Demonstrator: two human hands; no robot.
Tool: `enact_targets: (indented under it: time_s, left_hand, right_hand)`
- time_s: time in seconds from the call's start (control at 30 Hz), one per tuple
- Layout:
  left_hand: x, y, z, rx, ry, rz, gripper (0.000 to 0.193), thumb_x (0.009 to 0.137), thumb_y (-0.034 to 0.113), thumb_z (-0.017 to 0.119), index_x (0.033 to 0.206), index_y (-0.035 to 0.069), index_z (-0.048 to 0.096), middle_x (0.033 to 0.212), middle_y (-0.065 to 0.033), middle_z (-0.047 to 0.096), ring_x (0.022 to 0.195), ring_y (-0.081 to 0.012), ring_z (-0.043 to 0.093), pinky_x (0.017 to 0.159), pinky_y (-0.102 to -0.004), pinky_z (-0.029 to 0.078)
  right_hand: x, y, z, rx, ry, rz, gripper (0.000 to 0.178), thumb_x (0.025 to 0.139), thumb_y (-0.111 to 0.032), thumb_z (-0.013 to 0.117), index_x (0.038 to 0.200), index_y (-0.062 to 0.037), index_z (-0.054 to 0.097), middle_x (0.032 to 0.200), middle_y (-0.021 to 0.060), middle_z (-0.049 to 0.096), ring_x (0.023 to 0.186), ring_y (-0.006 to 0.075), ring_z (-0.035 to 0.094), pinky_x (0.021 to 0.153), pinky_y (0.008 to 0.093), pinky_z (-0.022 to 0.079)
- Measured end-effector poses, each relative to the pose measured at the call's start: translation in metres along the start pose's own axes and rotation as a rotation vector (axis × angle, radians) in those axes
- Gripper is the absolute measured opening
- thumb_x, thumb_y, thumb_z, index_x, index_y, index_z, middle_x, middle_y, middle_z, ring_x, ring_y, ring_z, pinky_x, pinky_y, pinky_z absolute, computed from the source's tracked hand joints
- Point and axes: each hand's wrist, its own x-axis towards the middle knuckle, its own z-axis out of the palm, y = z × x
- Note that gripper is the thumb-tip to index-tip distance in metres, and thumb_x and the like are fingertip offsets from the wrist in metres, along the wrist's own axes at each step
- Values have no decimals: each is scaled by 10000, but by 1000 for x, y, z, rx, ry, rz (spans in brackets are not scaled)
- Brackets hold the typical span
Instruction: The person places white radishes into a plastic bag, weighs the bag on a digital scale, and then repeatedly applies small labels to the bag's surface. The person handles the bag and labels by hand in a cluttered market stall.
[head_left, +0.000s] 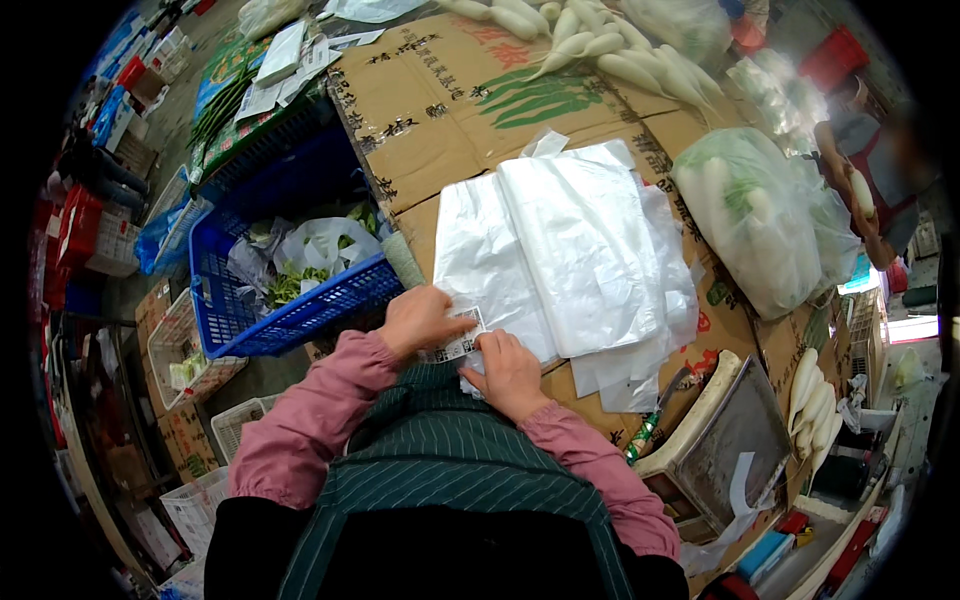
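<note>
A stack of thin white plastic bags point(585, 255) lies on the cardboard-covered table in front of me, with a folded pile on top and loose edges below. At its near left corner, beside my apron point(470, 440), is a patch of dark print point(462, 340). My left hand point(420, 322) is closed on this corner, its fingers pointing right. Close beside it, my right hand point(512, 375) has curled fingers pressed on the same corner, with white plastic showing under them. The fingertips' exact hold is partly hidden.
A blue crate point(235, 310) with greens stands at left. White radishes point(600, 40) lie at the far edge, and a bagged bunch point(750, 210) sits at right. Near my right arm are a worn metal-topped box point(725, 440) and a green-wrapped handle point(643, 435). Another person's arm point(855, 190) holds a radish.
</note>
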Motion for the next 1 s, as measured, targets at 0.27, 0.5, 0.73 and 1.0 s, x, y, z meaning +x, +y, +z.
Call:
enact_targets:
  time_s: [0.27,0.5,0.73,1.0]
  left_hand:
    - [-52,-67,-24,-774,-344,-52,190,810,179,705,874,1,684,714,13,635,613,-37,536,544,-199,428]
    - [-56,-71,-13,-916,-247,119,173,861,172,664,860,0,684,697,33,608,611,-21,502,544,-198,413]
    - [-34,-29,-4,-654,-94,260,165,794,85,633,900,-40,653,656,-52,596,608,-65,514,568,-263,456]
    - [-4,-7,-4,-33,-90,-25,459,678,434,734,852,11,697,732,-219,630,667,-327,634,602,-370,487]
  right_hand:
    - [-3,2,-2,205,138,6,72,798,-151,671,842,-96,659,747,73,578,690,240,569,590,338,455]
    - [-9,39,-82,639,230,512,170,902,-163,603,951,-9,654,856,42,643,780,102,568,686,254,463]
    - [-7,60,-127,350,724,475,127,892,-106,602,982,-22,628,855,26,610,751,115,563,669,241,457]
    - [7,-6,-11,84,-104,94,340,712,-257,748,953,-103,564,975,79,580,892,273,565,707,389,468]
